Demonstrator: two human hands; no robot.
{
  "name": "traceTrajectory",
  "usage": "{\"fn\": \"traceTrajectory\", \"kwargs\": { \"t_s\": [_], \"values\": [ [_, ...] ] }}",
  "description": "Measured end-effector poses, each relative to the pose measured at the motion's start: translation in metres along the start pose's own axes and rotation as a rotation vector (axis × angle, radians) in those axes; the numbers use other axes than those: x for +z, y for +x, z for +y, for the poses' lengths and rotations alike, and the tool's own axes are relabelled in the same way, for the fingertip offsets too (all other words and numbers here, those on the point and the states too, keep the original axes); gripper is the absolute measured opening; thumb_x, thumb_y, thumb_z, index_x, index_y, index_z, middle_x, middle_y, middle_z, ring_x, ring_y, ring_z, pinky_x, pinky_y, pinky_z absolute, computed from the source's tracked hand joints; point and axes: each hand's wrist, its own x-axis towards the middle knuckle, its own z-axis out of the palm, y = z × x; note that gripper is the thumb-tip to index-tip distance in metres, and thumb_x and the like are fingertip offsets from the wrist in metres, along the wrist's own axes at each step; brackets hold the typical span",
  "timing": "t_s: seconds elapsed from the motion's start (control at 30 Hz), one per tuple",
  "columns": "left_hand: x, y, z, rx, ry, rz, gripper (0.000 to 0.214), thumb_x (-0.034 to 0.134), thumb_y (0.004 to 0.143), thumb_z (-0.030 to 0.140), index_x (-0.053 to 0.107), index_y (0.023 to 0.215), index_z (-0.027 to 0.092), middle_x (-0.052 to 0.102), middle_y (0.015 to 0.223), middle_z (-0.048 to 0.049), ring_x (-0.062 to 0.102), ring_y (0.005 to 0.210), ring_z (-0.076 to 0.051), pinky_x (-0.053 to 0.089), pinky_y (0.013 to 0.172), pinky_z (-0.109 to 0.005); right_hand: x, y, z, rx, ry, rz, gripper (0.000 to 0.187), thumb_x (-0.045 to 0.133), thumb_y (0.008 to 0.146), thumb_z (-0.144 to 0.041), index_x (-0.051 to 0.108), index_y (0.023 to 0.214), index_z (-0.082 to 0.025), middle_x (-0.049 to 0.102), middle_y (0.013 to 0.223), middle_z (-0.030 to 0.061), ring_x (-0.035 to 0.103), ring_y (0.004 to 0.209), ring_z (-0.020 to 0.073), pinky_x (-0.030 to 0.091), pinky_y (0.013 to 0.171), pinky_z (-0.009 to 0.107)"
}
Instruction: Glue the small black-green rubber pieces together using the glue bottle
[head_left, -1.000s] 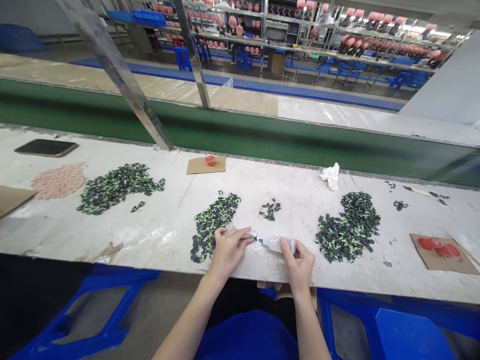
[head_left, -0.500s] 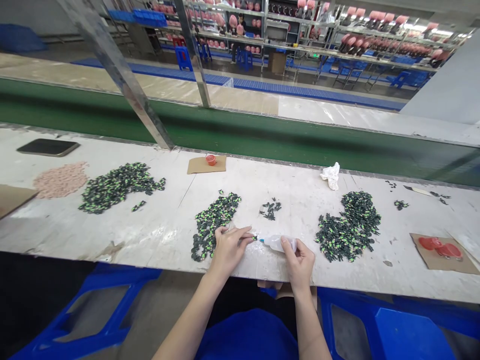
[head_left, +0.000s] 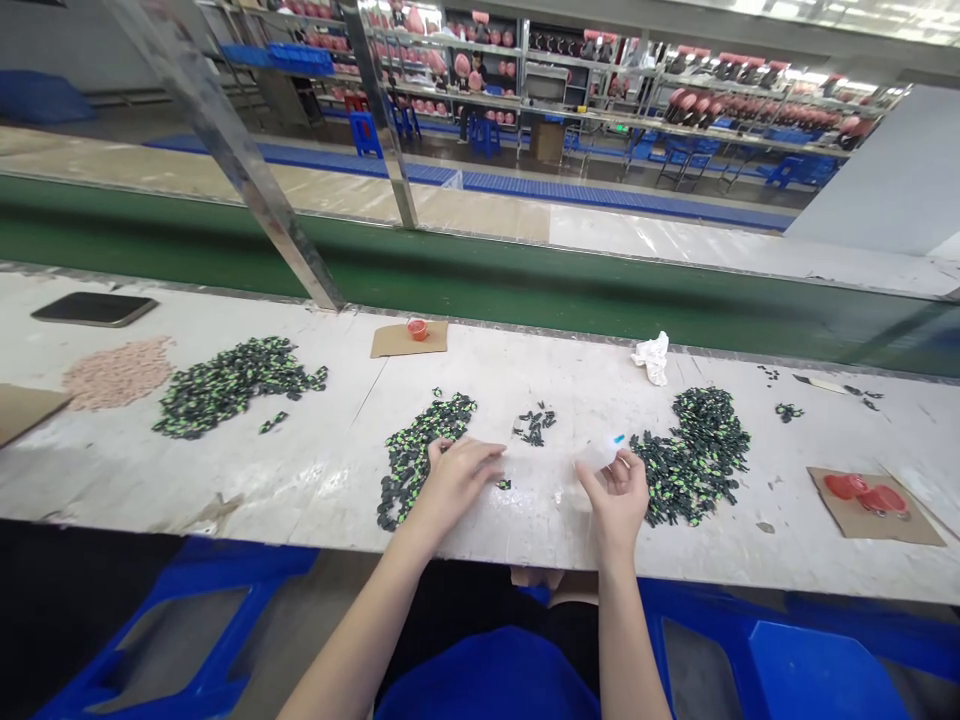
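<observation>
My left hand [head_left: 459, 480] rests low over the table beside a pile of small black-and-green pieces [head_left: 412, 455]. Its fingers are stretched out and hold nothing visible. One black-and-green piece [head_left: 504, 485] lies on the tabletop just by those fingertips. In my right hand [head_left: 621, 495] is a translucent white squeeze bottle [head_left: 598, 456], partly hidden by the fingers and blurred. The bottle's blue tip points up and to the right. Between and beyond the hands lies a small group of dark pieces [head_left: 535, 427]. Right of my right hand spreads another black-and-green pile [head_left: 705, 455].
Further left are a third black-and-green pile [head_left: 232, 385], a pink pile [head_left: 120, 372] and a phone [head_left: 95, 309]. Red cups stand on cardboard [head_left: 409, 345] at the back and on cardboard [head_left: 862, 515] at right. A crumpled white tissue [head_left: 652, 358] lies near the green back edge.
The squeeze bottle has swung away from the piece, its tip turning from left to upper right. My left fingers have let go of the piece, which now lies on the table.
</observation>
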Motion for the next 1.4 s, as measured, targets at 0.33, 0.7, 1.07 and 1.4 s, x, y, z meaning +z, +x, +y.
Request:
{"fn": "traceTrajectory", "kwargs": {
  "t_s": [0.33,0.7,1.07,1.4],
  "values": [
    [0.013,0.059,0.008,0.062,0.19,-0.029,0.014,0.059,0.081,0.013,0.07,0.082,0.021,0.071,0.096,-0.0095,0.057,0.1,-0.03,0.032,0.086,-0.047,0.011,0.009,0.006,-0.167,-0.509,-0.024,0.06,0.074,0.062,-0.044,0.063,0.111,-0.012,0.07,0.094,0.0138,0.063,0.081,0.0258,0.049,0.079,0.041],
    [0.008,0.024,0.019,0.123,0.08,-0.064,0.019,0.051,0.086,0.012,0.066,0.083,0.023,0.069,0.101,-0.0035,0.056,0.103,-0.023,0.032,0.091,-0.042,0.033,-0.054,-0.013,-0.139,-0.253,-0.144,0.04,0.07,0.075,-0.043,0.065,0.102,-0.015,0.07,0.088,0.0091,0.063,0.073,0.0187,0.053,0.066,0.032],
    [0.016,-0.023,0.001,0.017,0.042,0.012,0.02,0.062,0.08,0.015,0.069,0.095,0.025,0.068,0.109,-0.0063,0.055,0.109,-0.027,0.038,0.093,-0.045,0.029,-0.051,0.0,0.179,-0.039,-0.331,0.03,0.066,0.078,-0.042,0.074,0.092,-0.017,0.076,0.087,0.0092,0.072,0.08,0.025,0.059,0.075,0.039],
    [0.019,-0.02,0.01,0.073,-0.164,-0.02,0.017,0.051,0.086,0.017,0.066,0.091,0.022,0.071,0.088,-0.0044,0.063,0.086,-0.021,0.049,0.082,-0.036,0.031,-0.06,-0.006,0.163,-0.006,-0.35,0.026,0.065,0.079,-0.041,0.071,0.087,-0.017,0.075,0.086,0.0086,0.071,0.085,0.0236,0.059,0.078,0.036]
  ]
}}
